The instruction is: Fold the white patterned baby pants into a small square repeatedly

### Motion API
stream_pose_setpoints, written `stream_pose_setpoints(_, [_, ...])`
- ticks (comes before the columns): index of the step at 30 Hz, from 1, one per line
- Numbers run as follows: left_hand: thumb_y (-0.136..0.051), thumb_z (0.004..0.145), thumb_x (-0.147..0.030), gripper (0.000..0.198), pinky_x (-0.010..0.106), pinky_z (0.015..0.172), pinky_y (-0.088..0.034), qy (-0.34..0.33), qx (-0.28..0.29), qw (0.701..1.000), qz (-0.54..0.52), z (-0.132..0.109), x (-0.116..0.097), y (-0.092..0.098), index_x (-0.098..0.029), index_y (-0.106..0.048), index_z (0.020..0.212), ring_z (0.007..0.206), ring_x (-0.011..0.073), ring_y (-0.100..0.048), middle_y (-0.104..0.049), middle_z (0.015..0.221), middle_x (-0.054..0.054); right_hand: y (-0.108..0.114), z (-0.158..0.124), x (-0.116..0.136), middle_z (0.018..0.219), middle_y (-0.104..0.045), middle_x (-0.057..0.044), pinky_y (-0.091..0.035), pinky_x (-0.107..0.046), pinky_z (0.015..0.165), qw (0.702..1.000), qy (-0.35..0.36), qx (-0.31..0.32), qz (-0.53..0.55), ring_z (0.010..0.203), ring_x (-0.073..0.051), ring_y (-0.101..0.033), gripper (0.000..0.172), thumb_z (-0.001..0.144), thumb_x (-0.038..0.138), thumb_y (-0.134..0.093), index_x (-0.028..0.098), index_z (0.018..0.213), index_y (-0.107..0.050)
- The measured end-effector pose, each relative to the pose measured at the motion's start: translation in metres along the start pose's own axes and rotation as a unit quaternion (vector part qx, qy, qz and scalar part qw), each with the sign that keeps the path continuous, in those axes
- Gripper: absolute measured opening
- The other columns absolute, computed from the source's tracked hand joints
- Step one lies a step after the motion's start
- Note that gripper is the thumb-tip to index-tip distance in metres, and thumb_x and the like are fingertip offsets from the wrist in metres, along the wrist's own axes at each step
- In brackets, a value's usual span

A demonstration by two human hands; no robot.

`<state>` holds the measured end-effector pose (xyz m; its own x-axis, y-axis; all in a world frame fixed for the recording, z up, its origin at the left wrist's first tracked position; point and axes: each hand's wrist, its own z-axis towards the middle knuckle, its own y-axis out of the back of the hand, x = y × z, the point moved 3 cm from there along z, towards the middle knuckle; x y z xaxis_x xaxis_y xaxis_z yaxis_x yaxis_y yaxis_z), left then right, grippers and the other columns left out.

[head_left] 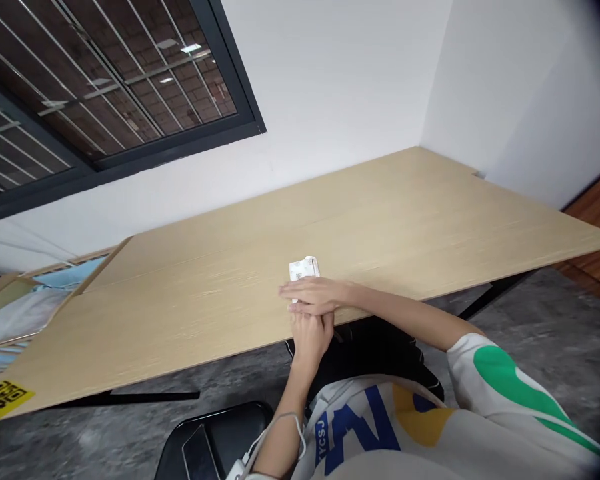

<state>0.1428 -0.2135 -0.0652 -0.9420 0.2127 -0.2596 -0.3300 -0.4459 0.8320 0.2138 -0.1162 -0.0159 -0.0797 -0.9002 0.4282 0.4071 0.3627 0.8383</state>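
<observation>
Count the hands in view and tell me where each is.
2: the right hand lies over part of the white packet; the left hand is nearer the body, its fingertips hidden by the right.

The table [205, 287] has a matt, faintly streaked wood surface — on it a packet [303, 267], perhaps of plastic film, and below it a glossy chair [235, 427].

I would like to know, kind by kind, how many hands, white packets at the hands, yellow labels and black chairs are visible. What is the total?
Hands: 2 (left hand, right hand)
White packet, partly covered: 1
Yellow label with black pattern: 1
Black chair, partly in view: 1
Total: 5
</observation>
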Motion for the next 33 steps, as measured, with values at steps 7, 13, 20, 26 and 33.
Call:
stream_pose_setpoints(7, [-0.051, 0.104, -0.034, 0.031, 0.049, 0.095, -0.052, -0.014, -0.016, 0.996, 0.084, -0.001, 0.003, -0.001, -0.016, -0.070, 0.121, 0.114, 0.0346, -0.065, -0.071, 0.122, 0.019, -0.006, -0.009, -0.047, 0.163, -0.047, -0.009, -0.021, -0.049, 0.132, 0.997, -0.037, 0.070, 0.009, 0.158, -0.026, -0.032, 0.052, 0.111, 0.046, -0.041, 0.019, 0.152, -0.058])
stream_pose_setpoints(13, [-0.052, 0.105, -0.035, 0.043, 0.047, 0.104, -0.048, -0.029, -0.032, 0.995, 0.092, -0.003, -0.002, 0.001, -0.017, -0.059, 0.144, 0.124, 0.0332, -0.061, -0.067, 0.135, 0.018, 0.006, -0.016, -0.089, 0.172, -0.030, -0.006, -0.010, -0.051, 0.133, 0.996, -0.081, 0.021, -0.033, 0.162, -0.025, -0.021, 0.059, 0.111, 0.048, -0.037, 0.024, 0.164, -0.040])
stream_pose_setpoints(20, [-0.046, 0.106, -0.039, 0.031, 0.044, 0.104, -0.047, 0.067, -0.026, 0.996, -0.058, 0.014, 0.028, 0.019, -0.022, -0.069, 0.119, 0.115, 0.0266, -0.064, -0.072, 0.119, 0.011, 0.012, -0.017, -0.093, 0.172, -0.028, -0.019, -0.020, -0.049, 0.129, 0.974, -0.189, -0.096, -0.083, 0.161, -0.029, -0.025, 0.067, 0.111, 0.046, -0.029, 0.009, 0.166, -0.029])
stream_pose_setpoints(26, [-0.050, 0.100, -0.050, 0.036, 0.053, 0.105, -0.040, 0.244, 0.016, 0.969, 0.028, 0.034, 0.064, 0.039, -0.018, -0.065, 0.102, 0.112, 0.0350, -0.061, -0.068, 0.110, 0.015, 0.024, -0.017, -0.075, 0.139, -0.060, -0.019, -0.039, -0.047, 0.112, 0.956, -0.223, -0.131, -0.138, 0.131, -0.030, -0.053, 0.036, 0.108, 0.035, -0.048, 0.013, 0.131, -0.065])
stream_pose_setpoints(33, [-0.055, 0.096, -0.044, 0.025, 0.049, 0.097, -0.043, 0.226, 0.089, 0.970, -0.027, 0.043, 0.052, 0.022, -0.019, -0.058, 0.092, 0.104, 0.0344, -0.064, -0.068, 0.100, 0.014, 0.023, -0.025, -0.056, 0.124, -0.065, -0.015, -0.041, -0.042, 0.103, 0.950, -0.238, -0.134, -0.150, 0.117, -0.028, -0.057, 0.020, 0.103, 0.024, -0.055, 0.015, 0.118, -0.065])
